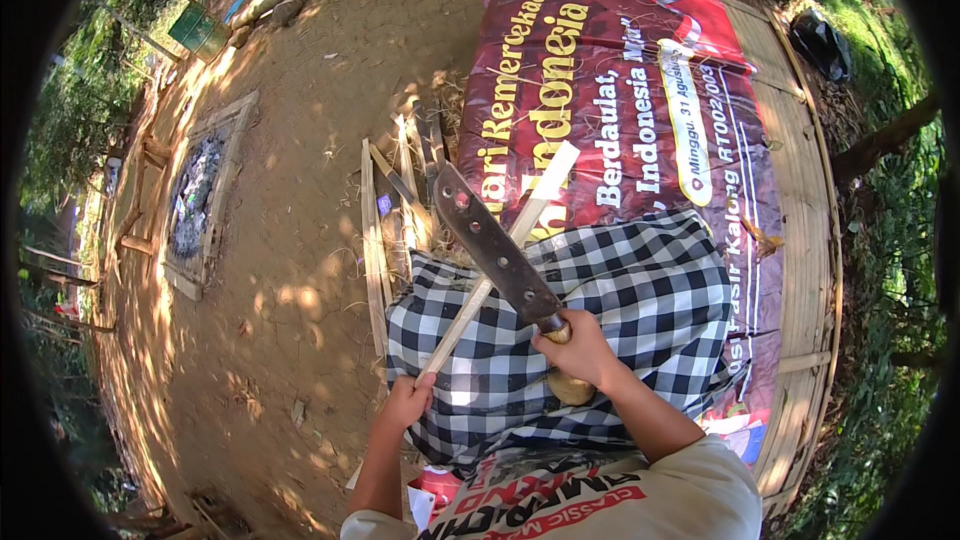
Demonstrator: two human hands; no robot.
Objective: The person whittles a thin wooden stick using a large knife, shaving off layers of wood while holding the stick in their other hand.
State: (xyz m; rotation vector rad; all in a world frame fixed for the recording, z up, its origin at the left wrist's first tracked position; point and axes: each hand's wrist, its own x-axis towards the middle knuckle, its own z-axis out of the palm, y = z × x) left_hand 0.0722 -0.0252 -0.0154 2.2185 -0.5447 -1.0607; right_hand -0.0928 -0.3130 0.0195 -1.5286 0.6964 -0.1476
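Head view: left hand (405,400) grips a pale, straight wooden strip (460,324); right hand (582,347) grips a dark, perforated metal machete (497,256).

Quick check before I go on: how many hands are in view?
2. The left hand is at lower centre, closed on the near end of a wood strip. The right hand, farther right, grips the knife. I see no sign of others hidden.
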